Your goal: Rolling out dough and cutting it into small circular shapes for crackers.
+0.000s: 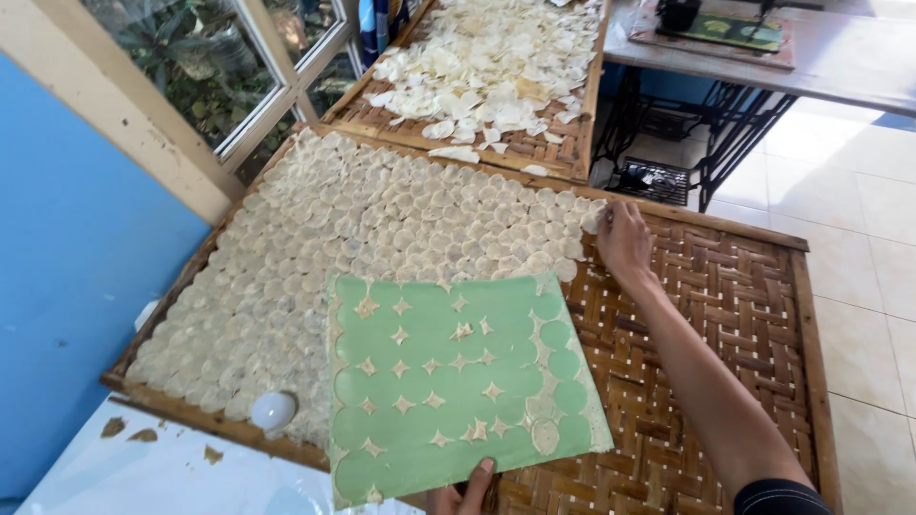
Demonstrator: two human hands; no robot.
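Currently, reading from the left, the rectangular woven bamboo tray (754, 315) carries pale round dough discs (363, 229) laid edge to edge, overlapping slightly, from its left rim across to roughly two thirds of its width. I judge the laying well advanced: the covered part is dense and even, while the right third shows bare weave. A small white round object (273, 410) sits on the near rim at the left; I cannot tell what it is.

At centre, my left hand (468, 491) grips the near edge of a green flat sheet (458, 381) between thumb and fingers, holding it over the tray. Most circles are gone from the sheet; star-shaped scraps of dough remain, and one pale disc still sits near its lower right corner, with thin residue along that edge.

At right, my right hand (622, 240) rests on the end of the last row, fingers curled down onto the discs; whether it pinches one I cannot tell.

Behind, a second woven tray (553, 153) holds loose, curled white chips (487, 67), seemingly dried.
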